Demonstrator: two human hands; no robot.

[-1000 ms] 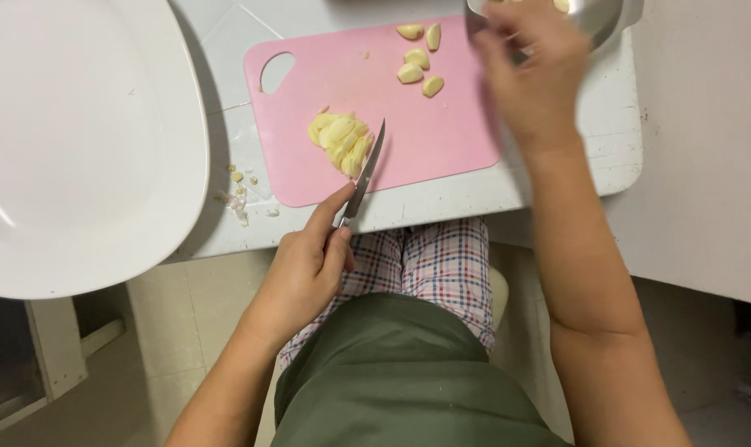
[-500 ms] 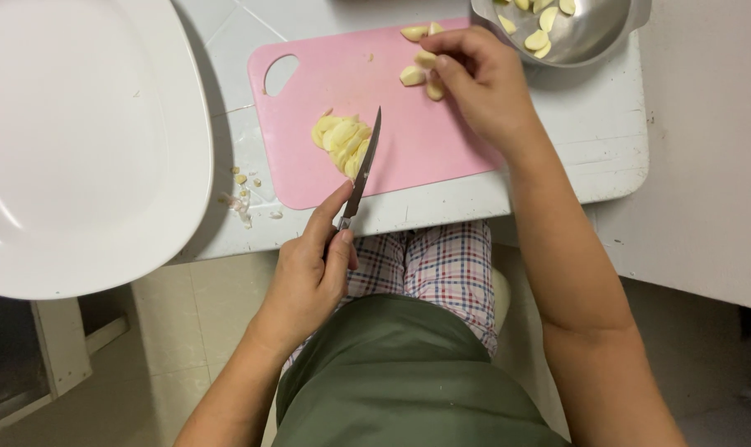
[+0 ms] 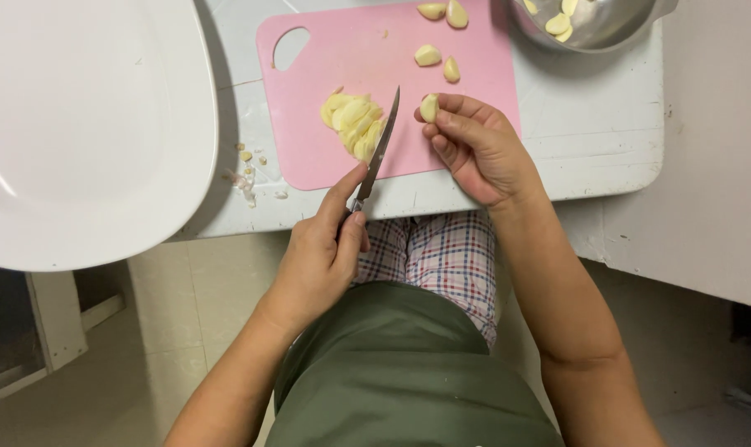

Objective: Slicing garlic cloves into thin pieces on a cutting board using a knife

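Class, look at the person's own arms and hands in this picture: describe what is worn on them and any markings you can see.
Both forearms are bare, with no sleeve reaching into view. The left hand and right hand wear no gloves, and no rings, watch or bracelet show. Fingernails look short and unpainted. No markings are visible on either arm.

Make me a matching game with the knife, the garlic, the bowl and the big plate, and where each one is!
Things:
1. small pointed kitchen knife
2. single peeled garlic clove
3. shiny round metal bowl
4. large white oval plate

Places:
A. far left side of the table
B. pinched in the right hand
C. top right corner, with cloves inside
D. held by the left hand, blade beside the pile of sliced garlic on the pink plastic cutting board

Pairs: 1-D, 2-B, 3-C, 4-A
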